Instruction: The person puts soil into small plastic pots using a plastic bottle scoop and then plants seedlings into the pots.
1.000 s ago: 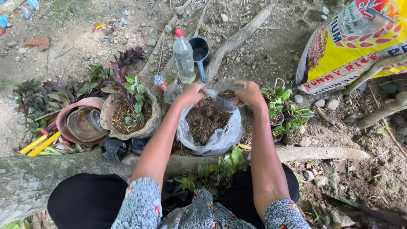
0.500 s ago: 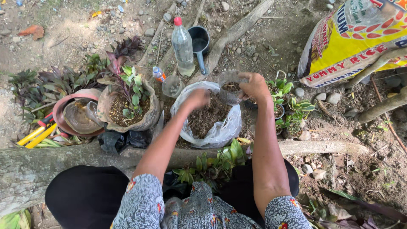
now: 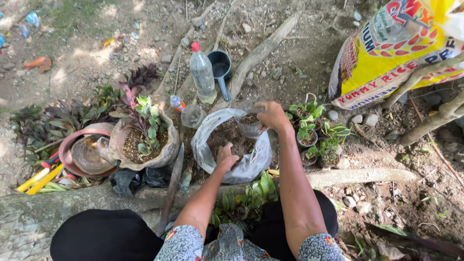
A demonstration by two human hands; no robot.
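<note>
The right hand grips a small clear pot of dirt, fingers curled over its rim, above the far edge of the plastic bag of soil. The left hand is down inside the bag, fingers closed in the soil. A leafy plant in a brown pot sits just left.

Dappled daylight; soft shade; sharp focus; edges bowed

Left hand is sunk into dark soil inside an open grey plastic bag on the ground. Right hand grips a small clear plastic cup of soil above the bag's far rim. A clear plastic bottle with red cap stands behind, beside a dark scoop.
</note>
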